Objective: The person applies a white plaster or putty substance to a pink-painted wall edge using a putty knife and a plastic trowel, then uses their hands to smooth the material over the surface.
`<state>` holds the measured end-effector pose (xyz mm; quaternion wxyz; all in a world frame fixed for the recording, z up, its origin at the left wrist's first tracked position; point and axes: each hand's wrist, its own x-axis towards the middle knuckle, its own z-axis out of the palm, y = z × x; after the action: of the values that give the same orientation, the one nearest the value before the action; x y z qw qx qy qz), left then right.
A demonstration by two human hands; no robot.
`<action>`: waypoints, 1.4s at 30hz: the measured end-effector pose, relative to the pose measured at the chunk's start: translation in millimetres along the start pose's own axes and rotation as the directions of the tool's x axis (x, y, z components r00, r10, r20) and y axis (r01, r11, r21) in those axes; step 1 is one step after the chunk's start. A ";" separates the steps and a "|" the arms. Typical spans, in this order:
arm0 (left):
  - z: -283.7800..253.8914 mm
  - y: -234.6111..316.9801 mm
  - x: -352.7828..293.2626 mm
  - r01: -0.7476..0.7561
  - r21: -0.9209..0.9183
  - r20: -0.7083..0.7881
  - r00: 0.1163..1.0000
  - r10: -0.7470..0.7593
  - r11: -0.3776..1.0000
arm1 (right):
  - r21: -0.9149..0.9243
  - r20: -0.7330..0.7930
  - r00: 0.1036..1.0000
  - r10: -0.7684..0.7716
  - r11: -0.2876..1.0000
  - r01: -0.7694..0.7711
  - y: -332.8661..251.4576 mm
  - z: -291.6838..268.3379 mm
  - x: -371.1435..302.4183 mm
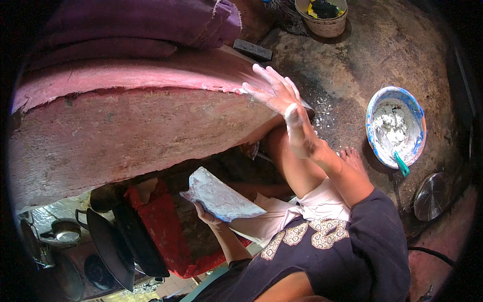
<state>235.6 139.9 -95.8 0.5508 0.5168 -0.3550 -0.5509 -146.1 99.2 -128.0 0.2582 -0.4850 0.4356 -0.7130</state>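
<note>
My left hand (205, 215) is closed on the edge of a flat, pale piece of board (219, 196), smeared white with a bluish lower edge. I hold it tilted over my lap. My right hand (282, 103) is raised at the right end of a slab with a pink top (166, 75), its fingers stretched out and coated in white. Nothing shows in that hand; I cannot tell whether the fingertips touch the slab. On the ground to the right, a blue and white basin (421, 126) holds lumpy white paste (390, 125) and a tool with a green handle (401, 163).
Purple cloth (136, 25) lies along the slab's far side, near a grey block (252, 50). A bucket (324, 26) stands at the back. White crumbs (324, 113) lie on the ground. A round metal lid (431, 196) is at right; dark pans (108, 246) stand lower left.
</note>
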 end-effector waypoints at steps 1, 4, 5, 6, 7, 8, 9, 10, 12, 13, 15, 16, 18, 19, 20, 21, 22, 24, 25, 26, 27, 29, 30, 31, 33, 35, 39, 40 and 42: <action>-1.2 0.5 -0.2 0.003 -0.002 -0.001 1.000 -0.003 1.000 | 0.132 -0.013 1.000 0.008 0.991 -0.006 1.5 -0.9 3.4; -3.8 0.4 -0.3 0.002 -0.006 0.002 1.000 -0.002 1.000 | 0.055 -0.116 0.987 0.111 0.993 -0.106 3.0 -4.9 3.2; -4.2 0.2 0.1 0.001 -0.007 0.007 1.000 -0.001 1.000 | 0.017 -0.128 0.977 0.171 0.985 -0.170 1.4 -3.2 0.1; -4.6 0.4 0.1 0.005 -0.009 0.008 1.000 -0.005 1.000 | -0.029 -0.111 0.985 0.132 0.990 -0.136 0.3 -1.8 -2.2; -4.9 0.1 0.3 0.008 -0.008 0.009 1.000 -0.007 1.000 | -0.066 -0.100 0.988 0.117 0.990 -0.124 -1.5 -0.7 -4.7; -5.4 0.4 0.1 0.011 -0.009 0.010 1.000 -0.011 1.000 | -0.099 -0.084 0.990 0.111 0.988 -0.119 -3.7 1.2 -6.7; -5.2 0.3 0.7 0.014 -0.011 0.011 1.000 -0.014 1.000 | -0.087 -0.084 0.993 0.083 0.992 -0.090 -4.2 1.5 -5.5; -5.4 0.5 1.0 0.016 -0.012 0.014 1.000 -0.016 1.000 | -0.033 -0.066 0.995 0.074 0.997 -0.076 -4.4 2.4 -3.1; -5.3 0.8 1.6 0.021 -0.016 0.020 1.000 -0.021 1.000 | 0.071 -0.030 0.998 0.050 0.996 -0.048 -4.6 3.6 3.0; -5.3 0.7 1.4 0.024 -0.014 0.022 0.999 -0.024 1.000 | 0.082 -0.057 0.997 0.049 0.996 -0.044 -4.7 3.3 5.0; -5.5 1.0 0.6 0.024 -0.021 0.027 0.999 -0.024 0.999 | 0.101 -0.102 0.994 0.041 0.994 -0.031 -3.9 2.5 7.3; -5.4 0.8 0.8 0.027 -0.023 0.030 0.999 -0.026 0.999 | 0.026 -0.067 0.997 0.047 0.999 -0.045 -3.2 1.7 6.0; -5.2 0.4 0.5 0.036 -0.026 0.035 0.999 -0.035 0.999 | -0.137 -0.002 0.998 0.061 0.989 -0.061 -2.5 -0.2 -2.8; -4.7 -0.1 1.0 0.036 -0.024 0.038 0.999 -0.035 0.999 | -0.175 -0.046 0.996 0.082 0.981 -0.089 -1.3 -0.4 -7.4; -4.6 0.1 0.3 0.038 -0.027 0.040 0.999 -0.037 0.999 | -0.223 -0.091 0.992 0.091 0.969 -0.109 0.2 0.1 -12.2; -4.0 -0.3 1.1 0.042 -0.029 0.043 0.998 -0.041 0.999 | -0.270 -0.137 0.986 0.097 0.954 -0.131 1.6 2.0 -17.0; -3.7 -0.3 1.0 0.046 -0.027 0.047 0.998 -0.044 0.999 | -0.314 -0.134 0.989 0.062 0.944 -0.102 2.4 5.7 -22.2; -3.5 -0.5 1.1 0.048 -0.032 0.050 0.998 -0.046 0.998 | -0.412 -0.116 0.993 -0.002 0.910 -0.046 2.3 16.0 -32.9; -3.8 -0.5 1.3 0.049 -0.033 0.051 0.998 -0.047 0.998 | -0.440 -0.089 0.996 -0.026 0.898 -0.016 2.9 22.3 -36.3; -4.5 -0.6 1.2 0.052 -0.033 0.053 0.997 -0.051 0.998 | -0.464 -0.083 0.995 -0.048 0.886 0.004 3.5 29.8 -38.8; -5.5 -0.7 1.3 0.055 -0.035 0.056 0.997 -0.053 0.998 | -0.494 -0.076 0.995 -0.069 0.869 0.023 4.0 37.5 -40.6; -8.3 -0.6 1.7 0.043 -0.050 0.103 0.994 -0.038 0.998 | -0.532 -0.014 0.999 -0.042 0.846 0.028 6.3 46.1 -42.7; -9.8 -1.0 2.7 0.064 -0.057 0.060 0.996 -0.061 0.996 | -0.542 -0.017 0.998 -0.054 0.840 0.036 8.2 48.6 -42.2; -11.5 -1.3 3.3 0.069 -0.073 0.062 0.996 -0.064 0.995 | -0.551 -0.018 0.998 -0.064 0.833 0.043 10.7 50.7 -40.2; -14.1 -2.4 4.3 0.070 -0.090 0.059 0.996 -0.065 0.993 | -0.565 -0.029 0.995 -0.095 0.823 0.062 13.8 53.6 -36.0; -15.8 -3.1 3.9 0.055 -0.098 0.083 0.995 -0.047 0.994 | -0.543 -0.039 0.994 -0.107 0.837 0.069 13.6 55.6 -33.5; -14.8 -2.6 1.4 0.057 -0.102 0.079 0.996 -0.049 0.993 | -0.543 -0.072 0.986 -0.148 0.835 0.086 9.8 56.5 -30.7; -13.9 -2.2 0.8 0.052 -0.096 0.080 0.996 -0.044 0.994 | -0.568 -0.069 0.987 -0.144 0.819 0.080 8.6 55.7 -30.5; -12.2 -1.8 0.1 0.051 -0.101 0.097 0.994 -0.042 0.994 | -0.611 -0.067 0.988 -0.140 0.788 0.070 6.1 53.3 -30.9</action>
<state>246.8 142.2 -100.1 0.5464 0.4692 -0.3396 -0.6050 -85.3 101.0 -139.7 0.0249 -0.5260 0.6269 -0.5742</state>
